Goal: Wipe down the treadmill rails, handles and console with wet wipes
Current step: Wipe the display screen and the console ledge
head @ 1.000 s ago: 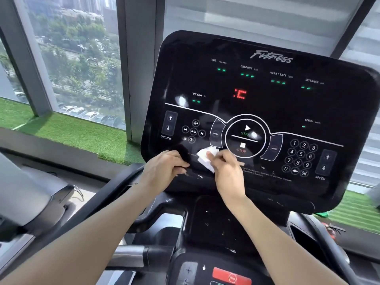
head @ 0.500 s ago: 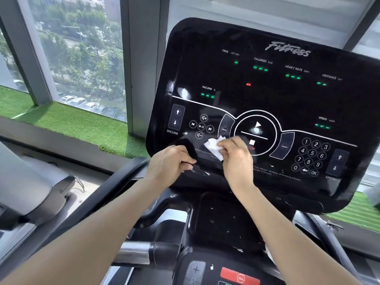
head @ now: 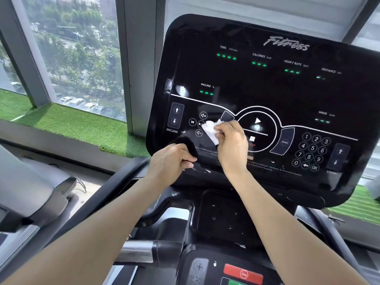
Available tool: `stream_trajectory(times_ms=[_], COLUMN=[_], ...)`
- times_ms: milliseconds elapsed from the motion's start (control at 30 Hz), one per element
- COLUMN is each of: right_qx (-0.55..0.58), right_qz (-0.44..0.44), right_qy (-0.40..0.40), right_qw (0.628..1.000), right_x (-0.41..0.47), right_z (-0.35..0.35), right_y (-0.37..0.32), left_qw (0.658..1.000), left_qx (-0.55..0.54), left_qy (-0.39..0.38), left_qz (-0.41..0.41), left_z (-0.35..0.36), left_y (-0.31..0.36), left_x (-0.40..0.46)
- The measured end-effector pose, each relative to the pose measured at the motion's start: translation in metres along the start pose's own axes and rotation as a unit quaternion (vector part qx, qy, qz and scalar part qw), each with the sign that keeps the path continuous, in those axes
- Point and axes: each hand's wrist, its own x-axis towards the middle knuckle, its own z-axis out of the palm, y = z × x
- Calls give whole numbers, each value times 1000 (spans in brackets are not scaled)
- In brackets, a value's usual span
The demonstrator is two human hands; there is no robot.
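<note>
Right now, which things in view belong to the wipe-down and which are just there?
In the job: white wet wipe pinched in the right hand; console; left hand; handle.
Just there: neighbouring machine; artificial grass; window.

The right hand [head: 231, 145] hides part of the STOP button on the console [head: 267, 89]. The white wipe [head: 210, 130] covers a small button.
</note>
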Motion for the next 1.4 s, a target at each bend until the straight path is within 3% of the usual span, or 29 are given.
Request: stream_trajectory(times_ms=[267,433,500,667,733,867,967,1033,1133,1200,1333,1400], right_qx=[-13,15,-8,-82,-66,-6,6,23,0,-26,6,-14], right_qz=[-12,60,49,-110,-105,32,42,13,-120,-158,-33,-5], right_qy=[-37,66,70,-78,-94,60,112,40,-99,-114,40,78], right_qw=[999,996,996,987,988,998,993,999,988,981,999,997], right_x=[-46,19,14,-51,-37,21,20,-2,-22,-5,50,54], right_z=[-11,-11,-9,11,10,-8,8,30,42,33,17,23], right_y=[17,6,4,-7,-3,4,-10,-24,-31,-27,-25,-32], left_qw=[1000,1000,1000,999,999,998,996,995,994,995,996,996], left_qx=[-4,6,2,-30,-41,-57,-83,-89,-87,-77,-52,-50], left_qy=[8,-13,-20,11,14,13,18,21,15,0,-25,-31], left_qz=[8,9,20,23,20,28,34,41,58,63,67,74], left_z=[1,-3,-4,-7,-11,-15,-12,-11,-11,-14,-18,-18], left_y=[-3,-3,-5,-23,-29,-33,-35,-38,-40,-41,-41,-43], left_x=[0,1,1,-3,-4,-3,-1,-1,-2,-1,-1,-2])
